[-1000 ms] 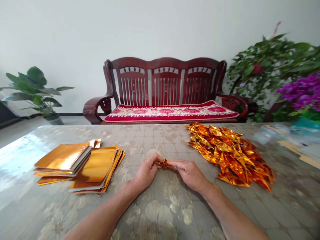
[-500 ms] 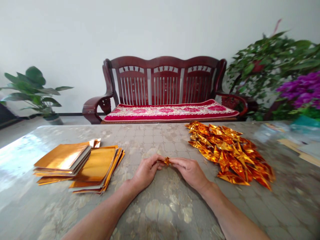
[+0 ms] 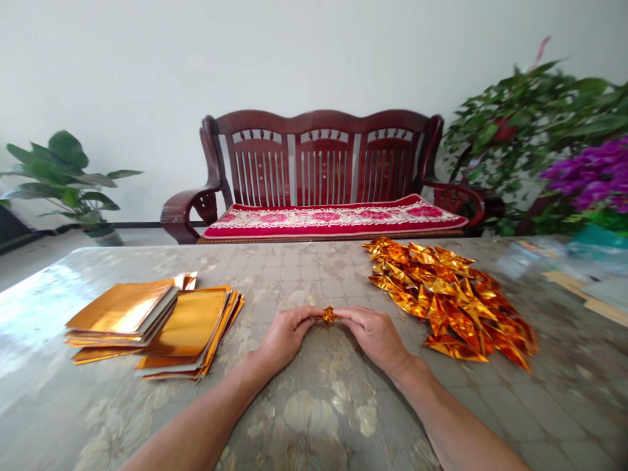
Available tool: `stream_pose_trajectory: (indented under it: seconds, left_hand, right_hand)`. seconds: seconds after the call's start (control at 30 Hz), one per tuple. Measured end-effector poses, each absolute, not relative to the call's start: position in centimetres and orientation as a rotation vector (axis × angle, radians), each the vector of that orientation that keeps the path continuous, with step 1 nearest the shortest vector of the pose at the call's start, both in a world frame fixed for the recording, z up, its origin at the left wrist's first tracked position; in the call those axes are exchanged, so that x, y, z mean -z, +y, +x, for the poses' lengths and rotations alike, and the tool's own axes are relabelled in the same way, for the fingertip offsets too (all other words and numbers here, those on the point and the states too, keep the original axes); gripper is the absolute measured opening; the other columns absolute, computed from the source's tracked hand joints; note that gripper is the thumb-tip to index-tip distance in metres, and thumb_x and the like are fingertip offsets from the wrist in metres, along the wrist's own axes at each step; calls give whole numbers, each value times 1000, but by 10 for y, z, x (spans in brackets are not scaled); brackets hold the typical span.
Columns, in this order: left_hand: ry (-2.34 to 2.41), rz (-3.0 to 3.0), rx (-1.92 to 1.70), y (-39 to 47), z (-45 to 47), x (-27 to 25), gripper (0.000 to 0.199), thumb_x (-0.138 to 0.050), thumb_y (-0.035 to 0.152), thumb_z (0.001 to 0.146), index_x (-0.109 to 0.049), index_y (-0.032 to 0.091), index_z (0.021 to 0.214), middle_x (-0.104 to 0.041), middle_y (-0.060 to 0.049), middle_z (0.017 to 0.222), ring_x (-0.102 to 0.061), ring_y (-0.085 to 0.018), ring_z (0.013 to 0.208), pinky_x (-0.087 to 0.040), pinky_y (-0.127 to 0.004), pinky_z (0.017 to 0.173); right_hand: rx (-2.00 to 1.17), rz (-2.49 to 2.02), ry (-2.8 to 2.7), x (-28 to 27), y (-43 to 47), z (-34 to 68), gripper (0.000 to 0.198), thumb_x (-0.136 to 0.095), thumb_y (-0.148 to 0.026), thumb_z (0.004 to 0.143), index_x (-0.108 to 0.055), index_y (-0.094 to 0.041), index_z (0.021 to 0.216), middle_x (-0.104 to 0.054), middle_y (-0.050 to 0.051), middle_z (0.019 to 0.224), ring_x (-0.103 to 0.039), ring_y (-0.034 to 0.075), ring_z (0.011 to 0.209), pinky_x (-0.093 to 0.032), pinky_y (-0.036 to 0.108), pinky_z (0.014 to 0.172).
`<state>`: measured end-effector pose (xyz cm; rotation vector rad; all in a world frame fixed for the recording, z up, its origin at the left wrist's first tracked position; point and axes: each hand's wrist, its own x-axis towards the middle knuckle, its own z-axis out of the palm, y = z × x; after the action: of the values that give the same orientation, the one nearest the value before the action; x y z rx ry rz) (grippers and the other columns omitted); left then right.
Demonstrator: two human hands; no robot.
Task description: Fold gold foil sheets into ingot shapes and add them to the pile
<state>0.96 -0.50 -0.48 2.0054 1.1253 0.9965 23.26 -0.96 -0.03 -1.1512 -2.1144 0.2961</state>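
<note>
Change vs 1.0 s ago: folded foil piece (image 3: 328, 315) sits slightly farther right and far; left-hand fingers straighter. Foil stacks and heap unchanged.
Left hand (image 3: 284, 337): fingertips pinched on piece's left end.
Right hand (image 3: 377, 333): fingertips pinched on its right end; hands near each other, piece between.
Piece: small, shiny orange-gold, creased, spiky; at table middle, fine folds too small to tell.
Left stacks: two overlapping stacks, left foil-paper stack (image 3: 115, 307) and right foil-paper stack (image 3: 191, 324); flat rectangles, smooth metallic faces, some grey-white edges.
Right heap (image 3: 446, 301): folded foil, pointed ends, crinkled, glossy.
Table (image 3: 299, 412): grey-beige, floral and grid pattern, sheen.
Bench (image 3: 324, 167): far side, dark-red polished wood, slatted back.
</note>
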Motion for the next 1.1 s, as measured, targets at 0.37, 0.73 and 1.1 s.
stream_pose_trajectory:
  seconds: [0.37, 0.73, 1.1]
  left_hand:
    - [1041, 2149, -1061, -6, 5, 9, 19, -62, 19, 92, -74, 26, 104, -78, 3, 95, -73, -13, 85, -55, -19, 80]
    - [1161, 2096, -1028, -6, 6, 6, 13, -66, 20, 88, -77, 25, 90, -78, 3, 86, -73, -13, 78, -54, -20, 74]
    - [1174, 2037, -1041, -14, 15, -2, 15, -63, 18, 86, -77, 24, 87, -78, 3, 82, -72, -14, 74, -54, -21, 71]
  right_hand:
    - [-203, -1139, -2211, -3, -11, 233, 28, -64, -12, 88, -74, -28, 108, -77, -2, 101, -73, 17, 90, -56, 25, 82]
    - [-339, -1115, -2099, 2, -15, 222, 24, -62, -16, 90, -75, -31, 103, -78, -4, 96, -73, 15, 86, -56, 23, 78]
    - [-359, -1149, -2032, 2, -19, 217, 24, -59, -12, 88, -76, -28, 97, -78, -4, 90, -74, 15, 81, -55, 22, 75]
